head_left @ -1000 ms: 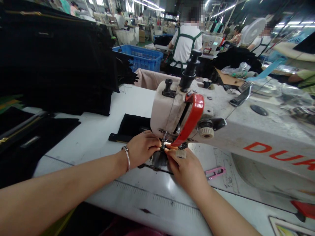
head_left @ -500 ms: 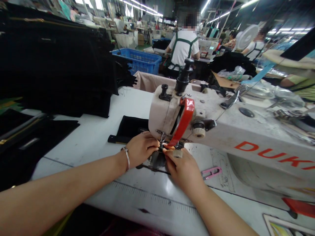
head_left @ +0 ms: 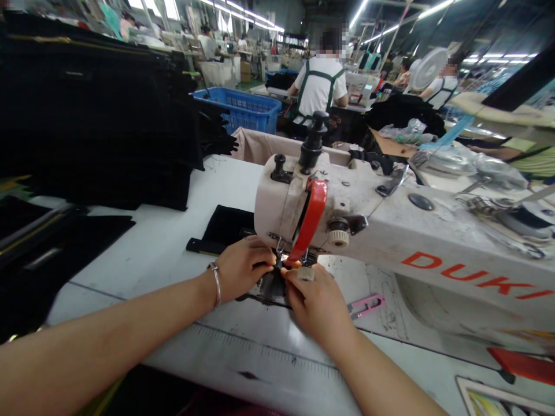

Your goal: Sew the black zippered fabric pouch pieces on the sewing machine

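Observation:
A white sewing machine (head_left: 368,225) with a red lever guard (head_left: 310,216) stands before me. Behind my left hand (head_left: 243,266), a black fabric piece (head_left: 228,222) lies on the table and runs under the machine head. The left fingers pinch its near edge just left of the presser foot (head_left: 278,260); a silver bracelet circles that wrist. From the right side, my right hand (head_left: 318,297) presses thumb and fingertips together on the fabric close to the needle. The machine head and my fingers hide most of the stitching spot.
Pink-handled thread snips (head_left: 366,306) lie right of my right hand. Stacked black fabric pieces (head_left: 99,127) rise at the left, with more black pieces (head_left: 65,248) nearer. A blue basket (head_left: 255,112) and a co-worker in white (head_left: 319,86) are beyond the table.
The view has shifted slightly, so the machine and hands appear a little further left. Both hands keep their pinch beside the presser foot; the fabric shows little visible movement.

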Available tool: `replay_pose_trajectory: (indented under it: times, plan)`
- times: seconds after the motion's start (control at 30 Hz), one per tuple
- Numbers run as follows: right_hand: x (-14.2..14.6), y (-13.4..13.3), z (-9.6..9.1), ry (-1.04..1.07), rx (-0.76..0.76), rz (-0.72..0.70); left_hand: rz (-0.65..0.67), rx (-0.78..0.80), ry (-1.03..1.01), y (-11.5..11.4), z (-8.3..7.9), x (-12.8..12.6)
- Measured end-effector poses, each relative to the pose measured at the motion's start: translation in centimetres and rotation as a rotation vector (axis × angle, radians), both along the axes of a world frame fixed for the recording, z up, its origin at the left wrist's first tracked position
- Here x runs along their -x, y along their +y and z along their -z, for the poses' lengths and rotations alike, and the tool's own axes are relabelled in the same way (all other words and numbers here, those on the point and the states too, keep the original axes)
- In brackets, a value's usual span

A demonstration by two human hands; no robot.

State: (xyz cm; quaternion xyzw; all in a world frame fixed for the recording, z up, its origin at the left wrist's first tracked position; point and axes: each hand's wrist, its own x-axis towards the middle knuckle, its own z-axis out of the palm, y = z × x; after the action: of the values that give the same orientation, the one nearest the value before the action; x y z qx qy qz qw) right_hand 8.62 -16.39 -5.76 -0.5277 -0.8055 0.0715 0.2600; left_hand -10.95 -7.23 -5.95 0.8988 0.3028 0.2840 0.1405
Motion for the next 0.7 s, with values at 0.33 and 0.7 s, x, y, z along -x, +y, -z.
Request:
replay_pose_trajectory:
  times: [0.33,0.7]
  plan:
    - [0.0,0.2,-0.1,0.061,-0.025,0.015,-0.033,-0.040,0.011,0.6,0.4,-0.1]
    - [-0.7,-1.2,-1.0,0.084,-0.187,-0.219,0.131,0.018,0.405,-10.7,-1.8,8.6]
